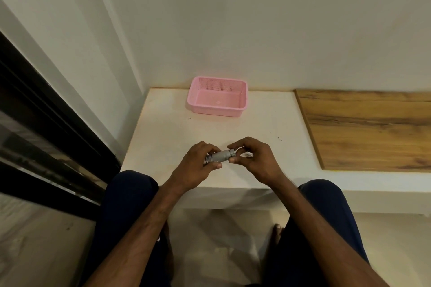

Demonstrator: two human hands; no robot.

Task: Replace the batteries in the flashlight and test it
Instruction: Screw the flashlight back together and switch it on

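Note:
A small silver metal flashlight [220, 156] is held level just above the front part of the white table [163, 128]. My left hand [198, 165] is wrapped around its left half. My right hand [254, 158] pinches its right end, a dark-ringed cap, between thumb and fingers. Something small and pale shows under my right fingers, and I cannot tell what it is. No loose batteries are visible.
A pink plastic basket [242, 96] stands at the back of the table against the wall, with nothing visible in it. A wooden board [368, 130] covers the surface to the right. A dark-framed glass panel [46, 135] runs along the left. My knees are under the table's front edge.

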